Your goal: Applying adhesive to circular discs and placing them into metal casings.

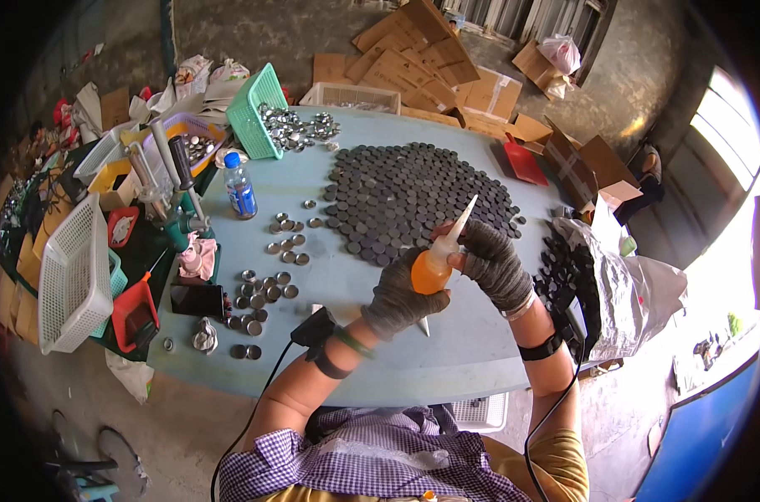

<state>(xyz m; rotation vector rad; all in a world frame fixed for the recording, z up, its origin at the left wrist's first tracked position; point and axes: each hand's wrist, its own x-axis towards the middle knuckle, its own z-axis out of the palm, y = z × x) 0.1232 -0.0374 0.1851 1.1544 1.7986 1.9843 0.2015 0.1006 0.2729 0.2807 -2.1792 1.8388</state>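
left hand (399,291): gloved, forearm coming up from below, fingers wrapped round the belly of the orange squeeze bottle (434,269)
right hand (495,262): gloved too, curled in against the bottle's neck, gripping it from the right
bottle: tilted, pale nozzle pointing up and right, held above the desk (447,351)
beyond it: big patch of dark round discs (413,197)
off left: loose shiny metal caps (267,289), blue-capped water bottle (239,188)
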